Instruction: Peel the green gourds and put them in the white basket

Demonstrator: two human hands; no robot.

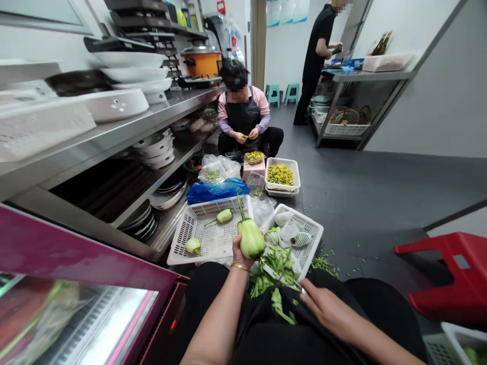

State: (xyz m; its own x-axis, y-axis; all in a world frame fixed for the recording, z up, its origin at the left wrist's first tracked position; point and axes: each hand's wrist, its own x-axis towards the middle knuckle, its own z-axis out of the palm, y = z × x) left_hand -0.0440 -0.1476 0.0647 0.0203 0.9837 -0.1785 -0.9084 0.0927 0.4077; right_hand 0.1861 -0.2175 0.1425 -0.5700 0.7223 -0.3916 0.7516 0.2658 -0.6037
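My left hand (243, 253) is closed around the lower side of a pale green peeled squash (251, 239) with a long stem pointing up. Lower and to the right, my right hand (317, 299) grips a slim metal peeler (299, 286), its head partly lost among the peelings. Green peel strips (279, 261) are heaped over the near edge of a white basket (314, 243), which also holds vegetables in white foam nets (302, 239). In the left white basket (211, 248) lie two pale squashes, a small one (224, 216) and a rounder one (193, 246). Some peel (279, 305) rests on my dark apron.
Ahead, a seated co-worker (245, 114) handles yellow flowers beside a basket of yellow blossoms (280, 175). A blue plastic bag (216, 190) lies between us. Steel shelving (182, 109) with dishes runs along the left. A red stool (449, 268) stands right. Another person (317, 56) stands behind.
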